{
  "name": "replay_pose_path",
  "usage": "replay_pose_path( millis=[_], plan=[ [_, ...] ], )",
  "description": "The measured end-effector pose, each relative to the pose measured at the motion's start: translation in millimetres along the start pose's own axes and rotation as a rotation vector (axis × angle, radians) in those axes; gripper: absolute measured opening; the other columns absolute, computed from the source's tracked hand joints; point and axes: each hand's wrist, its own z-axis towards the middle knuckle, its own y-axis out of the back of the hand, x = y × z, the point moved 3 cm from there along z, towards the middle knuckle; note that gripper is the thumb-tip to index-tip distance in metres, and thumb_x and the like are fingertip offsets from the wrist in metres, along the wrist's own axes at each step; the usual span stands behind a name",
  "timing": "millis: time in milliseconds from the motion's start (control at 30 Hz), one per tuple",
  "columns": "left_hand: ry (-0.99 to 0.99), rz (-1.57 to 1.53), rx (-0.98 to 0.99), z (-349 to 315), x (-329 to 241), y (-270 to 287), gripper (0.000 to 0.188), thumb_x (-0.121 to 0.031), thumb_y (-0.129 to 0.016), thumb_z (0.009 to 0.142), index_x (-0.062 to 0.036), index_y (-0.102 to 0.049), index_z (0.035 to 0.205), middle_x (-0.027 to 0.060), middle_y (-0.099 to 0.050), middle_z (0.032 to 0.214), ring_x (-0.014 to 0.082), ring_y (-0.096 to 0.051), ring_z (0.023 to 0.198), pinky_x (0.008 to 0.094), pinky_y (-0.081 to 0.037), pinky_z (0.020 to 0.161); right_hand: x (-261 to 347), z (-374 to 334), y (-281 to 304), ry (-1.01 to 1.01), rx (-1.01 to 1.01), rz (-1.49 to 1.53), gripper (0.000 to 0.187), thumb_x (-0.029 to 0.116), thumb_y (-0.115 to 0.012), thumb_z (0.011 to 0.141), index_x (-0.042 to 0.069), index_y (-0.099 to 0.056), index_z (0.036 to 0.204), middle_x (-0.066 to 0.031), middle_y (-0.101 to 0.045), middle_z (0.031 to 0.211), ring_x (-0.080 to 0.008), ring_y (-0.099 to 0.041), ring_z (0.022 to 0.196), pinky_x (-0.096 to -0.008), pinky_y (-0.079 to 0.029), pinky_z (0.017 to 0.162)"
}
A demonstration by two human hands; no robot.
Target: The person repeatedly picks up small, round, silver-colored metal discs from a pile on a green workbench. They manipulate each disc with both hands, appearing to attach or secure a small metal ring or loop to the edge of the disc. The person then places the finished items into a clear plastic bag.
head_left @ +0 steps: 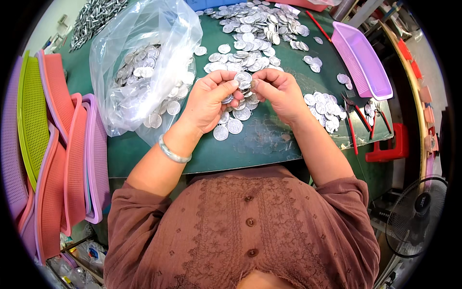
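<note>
Between my two hands, near the middle of the table, a round silver medal (243, 78) is held up with its embossed face showing. My left hand (210, 96) pinches it at the left edge between thumb and fingers, and more medals show under its fingertips. At the medal's right edge, my right hand (280, 92) is closed in a pinch; its fingertips are partly hidden. Loose silver medals (235, 126) with small loops lie just below the hands. A larger heap of medals (257, 24) spreads beyond them on the green table (207, 156).
On the left a clear plastic bag (108, 103) spills medals, beside stacked plastic baskets (33, 120). A smaller medal pile (323, 110), red-handled pliers (350, 123) and a purple basket (358, 58) are on the right. A red stool (390, 147) and a fan (416, 216) stand beyond the edge.
</note>
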Motion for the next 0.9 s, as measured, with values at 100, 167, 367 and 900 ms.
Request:
replay_pose_path(
  millis=[100, 167, 367, 900],
  plan=[
    [-0.018, 0.006, -0.012, -2, -1, -1, 0.014, -0.004, -0.052, 0.082, -0.0012, -0.055, 0.095, 0.0042, -0.057, 0.077, 0.0100, -0.054, 0.066, 0.0204, -0.044, 0.057, 0, -1, 0, 0.066, -0.025, -0.103, 0.013, 0.009, -0.057, 0.078, -0.002, -0.058, 0.085, -0.0007, -0.058, 0.076, -0.0067, -0.051, 0.065, -0.0216, -0.042, 0.059],
    [-0.023, 0.002, -0.016, -2, -1, 0, 0.014, -0.004, -0.052, 0.082, -0.0015, -0.055, 0.095, 0.0043, -0.057, 0.079, 0.0105, -0.054, 0.067, 0.0207, -0.044, 0.058, -2, -1, 1, 0.104, -0.046, -0.155, 0.011, 0.008, -0.057, 0.077, -0.001, -0.058, 0.084, -0.0008, -0.057, 0.075, -0.0076, -0.051, 0.063, -0.0225, -0.042, 0.059],
    [-0.034, -0.036, -0.056, -1, 0, -1, 0.021, -0.006, -0.049, 0.085, -0.0015, -0.055, 0.104, 0.0046, -0.058, 0.085, 0.0112, -0.055, 0.070, 0.0225, -0.045, 0.062, 19, -10, -19, 0.862, -0.102, -0.895, 0.018, -0.003, -0.063, 0.065, 0.004, -0.059, 0.082, -0.0070, -0.055, 0.076, -0.0185, -0.055, 0.062, -0.0269, -0.044, 0.054],
    [-0.005, -0.119, -0.048, -3, 4, -6, 0.020, -0.004, -0.044, 0.086, -0.0003, -0.057, 0.101, 0.0042, -0.058, 0.085, 0.0091, -0.053, 0.070, 0.0203, -0.044, 0.059, 21, -13, -27, 0.810, -0.126, -0.869, 0.016, 0.008, -0.066, 0.063, 0.007, -0.058, 0.076, -0.0054, -0.055, 0.077, -0.0232, -0.055, 0.067, -0.0304, -0.045, 0.056]
  ],
)
